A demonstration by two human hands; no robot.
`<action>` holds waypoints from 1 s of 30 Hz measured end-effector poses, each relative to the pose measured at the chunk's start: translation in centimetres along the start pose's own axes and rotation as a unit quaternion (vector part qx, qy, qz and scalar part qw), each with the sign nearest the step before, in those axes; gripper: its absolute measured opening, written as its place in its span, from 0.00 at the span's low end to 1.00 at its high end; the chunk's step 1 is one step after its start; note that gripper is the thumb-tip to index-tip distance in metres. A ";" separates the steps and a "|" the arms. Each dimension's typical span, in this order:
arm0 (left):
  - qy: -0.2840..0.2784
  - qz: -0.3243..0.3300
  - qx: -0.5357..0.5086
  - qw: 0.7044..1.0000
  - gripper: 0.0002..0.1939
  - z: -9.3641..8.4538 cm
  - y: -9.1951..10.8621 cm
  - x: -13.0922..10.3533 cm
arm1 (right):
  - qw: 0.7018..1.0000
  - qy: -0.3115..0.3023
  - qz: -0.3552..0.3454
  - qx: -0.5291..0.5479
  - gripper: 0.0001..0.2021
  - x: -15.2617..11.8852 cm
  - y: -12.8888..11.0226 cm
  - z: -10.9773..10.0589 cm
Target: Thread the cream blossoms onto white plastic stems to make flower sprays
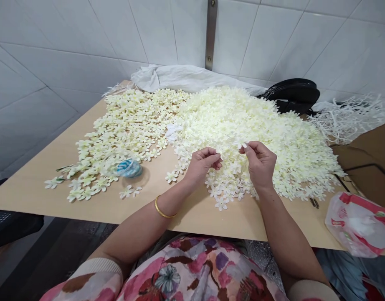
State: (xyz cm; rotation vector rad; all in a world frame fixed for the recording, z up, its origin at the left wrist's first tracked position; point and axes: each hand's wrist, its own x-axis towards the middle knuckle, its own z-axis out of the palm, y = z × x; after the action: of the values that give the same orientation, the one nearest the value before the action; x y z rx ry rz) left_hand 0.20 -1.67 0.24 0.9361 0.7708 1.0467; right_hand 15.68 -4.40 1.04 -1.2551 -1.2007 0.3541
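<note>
Both hands are raised over the near edge of a large heap of pale yellow-white artificial flowers (242,113). My left hand (205,164) has thumb and fingers pinched together; what it holds, if anything, is too small to make out. To its right, my right hand (261,162) pinches a white flower (244,145) between thumb and forefinger. The two hands are apart. More flowers (130,121) lie spread flat on the left of the table.
The light wooden table (111,211) meets a tiled wall. A ball of blue and white thread (130,168) lies at left. White stems (352,119), a black bag (294,94), a cardboard box (374,154) and a red-white plastic bag (358,225) are at right.
</note>
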 end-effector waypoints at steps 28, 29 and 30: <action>-0.055 -0.008 -0.056 0.997 0.14 -0.1 -0.2 0.3 | 0.947 -0.141 -0.241 -0.160 0.10 -1.5 0.6 1.5; -0.056 -0.008 -0.055 0.997 0.13 -0.1 -0.2 0.3 | 0.954 -0.144 -0.221 -0.139 0.10 -1.5 0.5 1.4; -0.057 -0.007 -0.052 0.997 0.13 -0.1 -0.2 0.2 | 0.960 -0.147 -0.205 -0.120 0.10 -1.4 0.4 1.4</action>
State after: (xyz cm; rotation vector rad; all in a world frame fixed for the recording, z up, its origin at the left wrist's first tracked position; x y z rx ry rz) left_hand 0.24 -1.46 -0.05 0.8917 0.6209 1.0028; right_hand 14.10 -4.67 -0.19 -1.1443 -1.7638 0.0883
